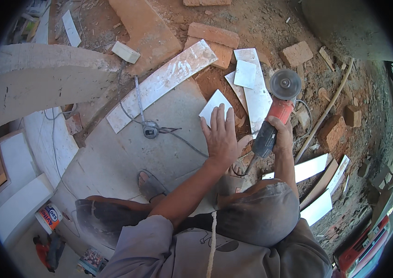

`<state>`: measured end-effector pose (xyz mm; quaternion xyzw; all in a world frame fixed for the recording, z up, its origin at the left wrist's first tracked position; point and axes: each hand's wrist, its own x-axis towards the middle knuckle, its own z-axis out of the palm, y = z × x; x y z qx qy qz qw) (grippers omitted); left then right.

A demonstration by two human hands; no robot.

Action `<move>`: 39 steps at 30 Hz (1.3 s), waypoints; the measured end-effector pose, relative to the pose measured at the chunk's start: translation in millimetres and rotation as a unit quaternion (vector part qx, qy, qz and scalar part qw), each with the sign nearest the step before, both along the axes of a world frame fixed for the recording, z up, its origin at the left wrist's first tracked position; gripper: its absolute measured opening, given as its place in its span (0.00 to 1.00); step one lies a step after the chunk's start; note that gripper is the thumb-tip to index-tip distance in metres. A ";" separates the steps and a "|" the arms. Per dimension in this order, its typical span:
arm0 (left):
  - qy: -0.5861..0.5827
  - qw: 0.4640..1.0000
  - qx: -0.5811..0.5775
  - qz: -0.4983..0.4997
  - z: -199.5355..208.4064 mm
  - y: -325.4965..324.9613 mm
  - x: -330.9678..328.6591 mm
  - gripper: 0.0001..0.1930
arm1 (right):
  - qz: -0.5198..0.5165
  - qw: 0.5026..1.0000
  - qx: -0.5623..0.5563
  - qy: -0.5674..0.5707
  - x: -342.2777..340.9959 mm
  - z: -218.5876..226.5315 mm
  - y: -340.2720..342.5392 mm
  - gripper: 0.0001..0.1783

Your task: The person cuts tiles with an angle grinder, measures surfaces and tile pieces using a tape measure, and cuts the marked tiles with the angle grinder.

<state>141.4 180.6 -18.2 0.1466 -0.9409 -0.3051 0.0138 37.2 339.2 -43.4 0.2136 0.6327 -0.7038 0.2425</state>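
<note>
My left hand lies with its fingers stretched over a small white tile piece, pressing its near part. My right hand is wrapped round the body of a red and black angle grinder. The grinder's round disc points away from me, to the right of the tile piece and apart from it. Whether the disc spins, I cannot tell. Beyond my left hand are a small white square offcut and a longer white tile strip under it.
A tape measure, partly pulled out, and a cable lie on the concrete slab. A long dusty tile strip crosses its far edge. Bricks and a hose lie on the dirt. More tile strips rest beside my right knee.
</note>
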 end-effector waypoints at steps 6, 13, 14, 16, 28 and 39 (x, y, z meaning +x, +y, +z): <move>-0.106 0.985 -0.133 0.000 -68.1 -66.0 9.7 0.49 | 0.087 0.990 0.084 0.067 3.0 16.1 -0.2 0.30; -0.072 0.985 -0.134 -0.088 -85.6 -98.9 28.5 0.43 | 0.149 0.979 0.123 0.066 12.1 16.3 -17.1 0.32; -0.056 0.982 -0.129 -0.124 -89.0 -100.7 29.2 0.42 | 0.160 0.977 0.126 0.063 12.8 11.4 -17.3 0.32; -0.039 0.986 -0.117 -0.116 -90.9 -101.3 35.5 0.43 | 0.162 0.976 0.130 0.069 13.7 8.3 -19.2 0.32; -0.010 0.989 -0.091 -0.115 -94.4 -107.8 38.3 0.43 | 0.205 0.955 0.194 0.093 15.9 12.5 -27.9 0.33; 0.048 0.994 -0.028 -0.091 -104.5 -115.9 46.3 0.43 | 0.370 0.811 0.436 0.123 21.9 29.1 -36.8 0.33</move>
